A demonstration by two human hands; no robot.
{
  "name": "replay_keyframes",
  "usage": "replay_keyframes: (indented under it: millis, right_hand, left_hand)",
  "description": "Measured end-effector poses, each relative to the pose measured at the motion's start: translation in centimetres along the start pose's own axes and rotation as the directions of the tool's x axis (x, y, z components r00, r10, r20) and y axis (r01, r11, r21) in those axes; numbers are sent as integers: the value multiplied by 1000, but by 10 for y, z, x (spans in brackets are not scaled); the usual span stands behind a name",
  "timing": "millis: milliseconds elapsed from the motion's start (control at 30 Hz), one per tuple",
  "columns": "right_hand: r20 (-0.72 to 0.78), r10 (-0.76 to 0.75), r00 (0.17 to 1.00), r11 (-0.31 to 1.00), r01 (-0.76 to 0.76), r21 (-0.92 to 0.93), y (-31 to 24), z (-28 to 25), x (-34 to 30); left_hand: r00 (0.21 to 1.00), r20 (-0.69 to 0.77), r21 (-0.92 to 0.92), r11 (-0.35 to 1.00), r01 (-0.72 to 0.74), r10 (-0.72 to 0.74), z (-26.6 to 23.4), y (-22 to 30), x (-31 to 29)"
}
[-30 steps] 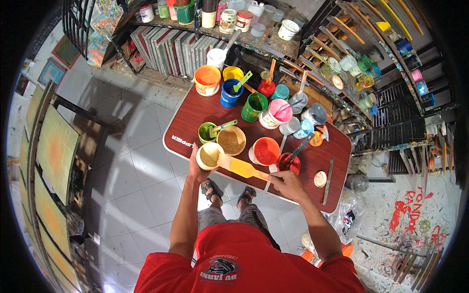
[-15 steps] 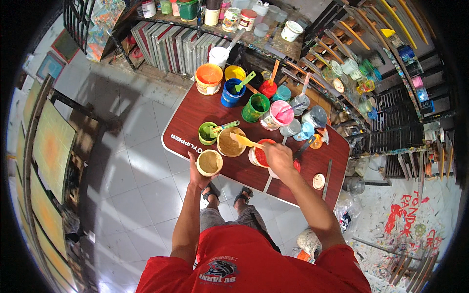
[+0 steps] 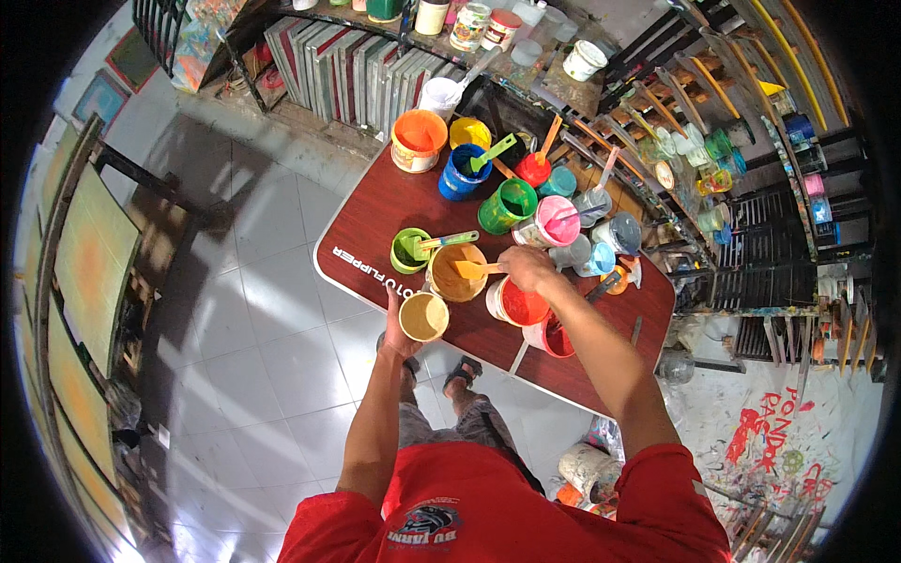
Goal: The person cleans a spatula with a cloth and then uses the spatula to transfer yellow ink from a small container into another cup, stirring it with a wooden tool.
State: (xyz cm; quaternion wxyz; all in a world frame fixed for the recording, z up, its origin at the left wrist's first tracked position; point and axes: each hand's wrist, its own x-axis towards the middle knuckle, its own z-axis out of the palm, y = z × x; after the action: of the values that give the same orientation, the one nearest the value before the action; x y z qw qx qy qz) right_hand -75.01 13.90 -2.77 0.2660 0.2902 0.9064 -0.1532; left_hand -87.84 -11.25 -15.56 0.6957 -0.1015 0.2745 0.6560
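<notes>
Over the near edge of the surface (image 3: pixel 368 218), toward its left corner, the head view shows me the left hand (image 3: pixel 402 343) wrapped around the side of a small cream cup (image 3: pixel 424 336), its mouth facing up. Just beyond it, on the surface, stands the tub (image 3: pixel 457 296) of tan paste, with the yellow spatula (image 3: pixel 469 269) slanting into its mouth. I have the right hand (image 3: pixel 527 268) closed on the spatula's handle; I cannot tell how deep the blade sits.

To work this well, I judge the blade should lie flat to the tub's inner wall and sweep along it with slow, even pressure, since nothing steadies the tub and a hard push could slide it. I would wipe the blade on the rim before lifting, so that nothing drips. The cup should stay upright and close to the tub. I would also watch the right forearm, which passes over the red tub (image 3: pixel 496 302), and mind the lime tub (image 3: pixel 405 267) just beside the tan one.
</notes>
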Motion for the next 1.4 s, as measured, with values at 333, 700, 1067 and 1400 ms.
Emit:
replay_keyframes:
  millis: [333,700,1067,1400]
  right_hand:
    - [101,-56,993,904,7,428,25,42,5]
    - [312,155,937,9,-317,948,-16,114,-54]
    - [195,225,955,-260,-134,956,-40,156,-77]
    - [202,337,920,-287,-104,952,-46,183,-120]
  left_hand:
    - [998,68,17,1000,7,-8,-11,1,9]
    - [999,25,22,1000,19,-19,-11,4,11]
    - [999,43,0,1000,-5,5,0,15,1]
    - [994,-50,133,987,-85,93,14,31,-20]
